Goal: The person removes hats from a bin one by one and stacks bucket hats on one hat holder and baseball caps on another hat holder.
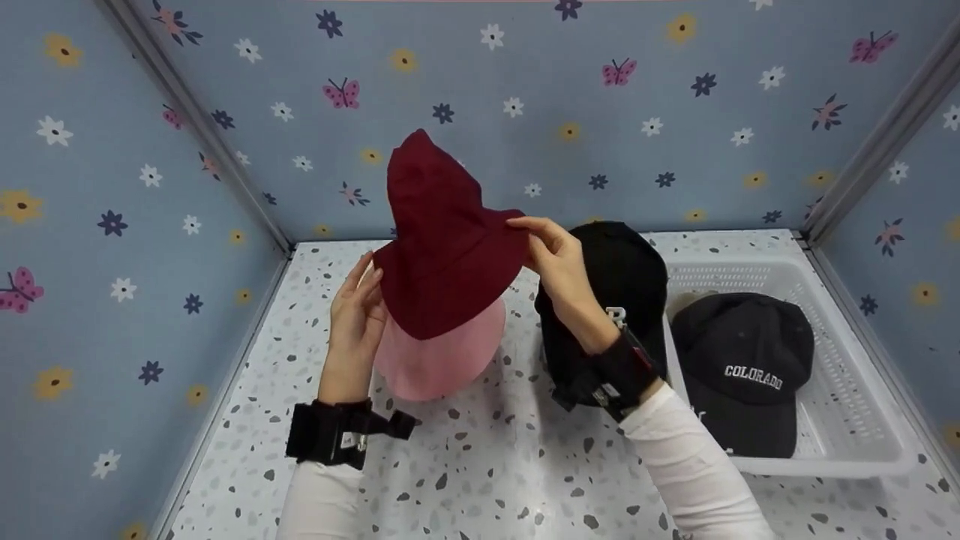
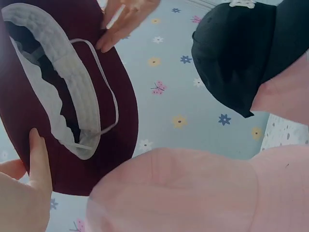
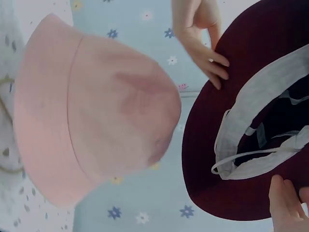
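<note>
1. Dark red bucket hat (image 1: 450, 255): held up above the speckled table (image 1: 450, 487) between both hands, overlapping the pink hat (image 1: 446, 364) in head view.
2. Looks: plain cloth, crown peaked and a bit creased, wide floppy brim dipping toward the wearer of the head camera. Wrist views show the inside: white inner band (image 2: 79, 87), thin white cord (image 2: 115, 104) looping over the brim.
3. Left hand (image 1: 354, 319): fingers nearly closed, pinching the left brim edge.
4. Right hand (image 1: 562, 266): thumb and fingers nearly together, pinching the right brim edge.
5. White basket (image 1: 825, 466): right side of table, plastic, perforated walls. Contains a dark cap (image 1: 739, 337), white "COLORADO" lettering, bill toward the near side; pale item (image 1: 684, 301) mostly hidden behind it, can't tell what.
6. Black cap (image 1: 615, 262): outside, just left of basket, white letter on front, partly covered by right forearm.
</note>
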The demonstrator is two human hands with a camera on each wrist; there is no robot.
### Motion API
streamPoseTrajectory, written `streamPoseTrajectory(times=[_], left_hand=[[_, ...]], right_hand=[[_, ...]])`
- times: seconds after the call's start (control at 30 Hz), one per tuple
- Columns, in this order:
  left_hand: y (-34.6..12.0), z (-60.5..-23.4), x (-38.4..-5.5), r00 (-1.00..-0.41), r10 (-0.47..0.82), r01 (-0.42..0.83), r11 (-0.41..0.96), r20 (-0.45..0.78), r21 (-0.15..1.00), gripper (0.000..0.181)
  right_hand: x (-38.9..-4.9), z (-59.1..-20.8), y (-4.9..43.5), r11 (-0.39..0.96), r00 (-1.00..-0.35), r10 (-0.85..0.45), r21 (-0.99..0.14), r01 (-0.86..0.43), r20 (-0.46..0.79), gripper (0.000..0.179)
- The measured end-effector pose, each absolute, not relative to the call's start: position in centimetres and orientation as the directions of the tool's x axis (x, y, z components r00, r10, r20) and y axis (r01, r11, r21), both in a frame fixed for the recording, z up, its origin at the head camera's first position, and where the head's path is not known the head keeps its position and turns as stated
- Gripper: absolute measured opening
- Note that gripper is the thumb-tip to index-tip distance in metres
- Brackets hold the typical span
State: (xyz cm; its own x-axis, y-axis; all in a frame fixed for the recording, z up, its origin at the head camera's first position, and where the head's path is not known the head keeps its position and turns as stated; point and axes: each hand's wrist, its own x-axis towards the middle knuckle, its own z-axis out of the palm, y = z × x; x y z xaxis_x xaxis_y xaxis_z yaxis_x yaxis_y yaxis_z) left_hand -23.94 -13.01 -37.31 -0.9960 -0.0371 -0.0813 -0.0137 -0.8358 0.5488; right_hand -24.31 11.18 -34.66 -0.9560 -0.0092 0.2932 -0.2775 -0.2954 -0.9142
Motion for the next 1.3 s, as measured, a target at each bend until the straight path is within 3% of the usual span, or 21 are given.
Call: streamPoseTrajectory(times=[0.17, 0.4, 0.83, 1.3], left_hand=[[-13.8, -37.6, -24.3, -0.988, 0.005, -0.082, -0.863, -0.154, 0.499, 0.054], [-14.7, -37.8, -25.0, -0.978, 0.057, -0.142, -0.886, -0.202, 0.441, 0.052], [-16.8, -38.6, -25.9, -0.971, 0.088, -0.185, -0.866, -0.223, 0.464, 0.051], [-17.6, -40.1, -26.8, -0.955, 0.097, -0.232, -0.832, -0.280, 0.504, 0.053]], right_hand=[[-24.4, -34.1, 10.3, -0.395, -0.995, -0.031, -0.916, -0.077, 0.098, 0.026], [-25.0, -34.0, 9.5, -0.434, -0.997, -0.060, -0.901, -0.011, 0.041, 0.023], [-26.5, -34.5, 8.3, -0.546, -0.974, -0.139, -0.807, 0.228, -0.181, 0.042], [-27.5, -36.9, 7.2, -0.591, -0.952, -0.081, -0.756, 0.283, -0.294, 0.035]])
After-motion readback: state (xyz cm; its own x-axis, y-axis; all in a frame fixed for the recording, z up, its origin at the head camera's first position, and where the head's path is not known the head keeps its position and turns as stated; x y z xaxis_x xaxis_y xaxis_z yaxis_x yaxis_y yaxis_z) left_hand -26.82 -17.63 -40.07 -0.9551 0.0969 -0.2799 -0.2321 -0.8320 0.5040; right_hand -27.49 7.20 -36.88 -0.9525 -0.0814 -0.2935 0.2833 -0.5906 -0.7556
